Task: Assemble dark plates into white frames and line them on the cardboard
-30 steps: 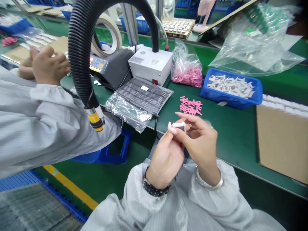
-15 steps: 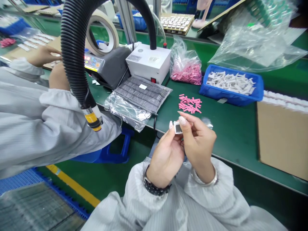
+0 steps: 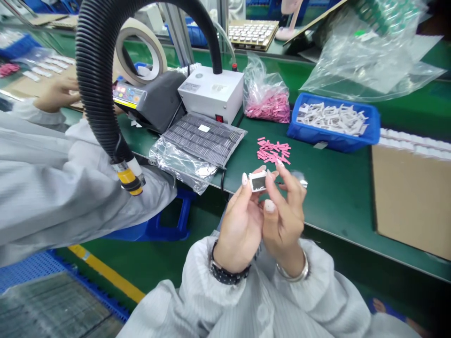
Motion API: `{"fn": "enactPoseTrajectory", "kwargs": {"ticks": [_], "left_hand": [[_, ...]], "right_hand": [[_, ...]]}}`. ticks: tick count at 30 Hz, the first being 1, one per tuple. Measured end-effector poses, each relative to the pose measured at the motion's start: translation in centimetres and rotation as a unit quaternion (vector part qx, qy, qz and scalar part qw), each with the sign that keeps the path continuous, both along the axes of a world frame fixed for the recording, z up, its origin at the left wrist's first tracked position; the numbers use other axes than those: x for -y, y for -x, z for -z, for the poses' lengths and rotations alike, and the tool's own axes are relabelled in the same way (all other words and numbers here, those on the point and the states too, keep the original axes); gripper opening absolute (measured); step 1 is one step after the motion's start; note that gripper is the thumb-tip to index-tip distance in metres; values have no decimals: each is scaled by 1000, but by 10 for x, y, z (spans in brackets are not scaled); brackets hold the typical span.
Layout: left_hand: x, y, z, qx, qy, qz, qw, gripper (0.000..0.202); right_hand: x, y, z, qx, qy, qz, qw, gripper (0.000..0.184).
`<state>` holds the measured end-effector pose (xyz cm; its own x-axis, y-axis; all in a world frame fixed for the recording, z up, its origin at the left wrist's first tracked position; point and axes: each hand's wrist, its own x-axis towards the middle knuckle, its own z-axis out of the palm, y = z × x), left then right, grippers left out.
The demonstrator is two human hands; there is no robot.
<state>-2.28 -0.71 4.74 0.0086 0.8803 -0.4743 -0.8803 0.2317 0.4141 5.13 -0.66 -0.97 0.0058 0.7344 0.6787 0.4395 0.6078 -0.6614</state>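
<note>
A small white plastic frame with a dark window [image 3: 259,183] is held up above the bench's near edge. My left hand [image 3: 243,230] is closed on the frame's left side, with the thumb at its edge and the other fingers underneath, partly hidden. My right hand [image 3: 285,216] has its fingers apart. Its index fingertip touches the frame's right edge, while the thumb is lower down, away from the frame. Just beyond my hands lies a loose pile of pink strips [image 3: 274,151]. A small clear plastic piece [image 3: 301,178] is partly hidden behind my right fingers.
A blue bin of white frames [image 3: 333,123] stands at the right, near a cardboard sheet [image 3: 412,197]. Behind the pile is a bag of pink strips [image 3: 268,101]. A black hose [image 3: 93,94] arches down at left, before a co-worker's grey sleeve [image 3: 70,188].
My right thumb has come off the frame and dropped lower, and the right fingers have spread. More of the dark window now shows. The whole view has shifted slightly.
</note>
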Motion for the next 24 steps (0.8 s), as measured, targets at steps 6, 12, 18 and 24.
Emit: {"fn": "enactPoseTrajectory", "kwargs": {"ticks": [6,12,18,24], "left_hand": [[-3,-2,4,12,-48,22,999,30],[-3,-6,3,0,-33,20,999,28],[2,-13,5,-49,-66,5,997,28],[3,-14,5,-71,-84,10,994,30]], "right_hand": [[4,3,-5,-137,113,-52,983,46],[3,6,-14,-277,180,-77,941,33],[-2,12,-22,-384,167,-38,908,25],[-2,12,-23,-351,171,-13,921,14]]}}
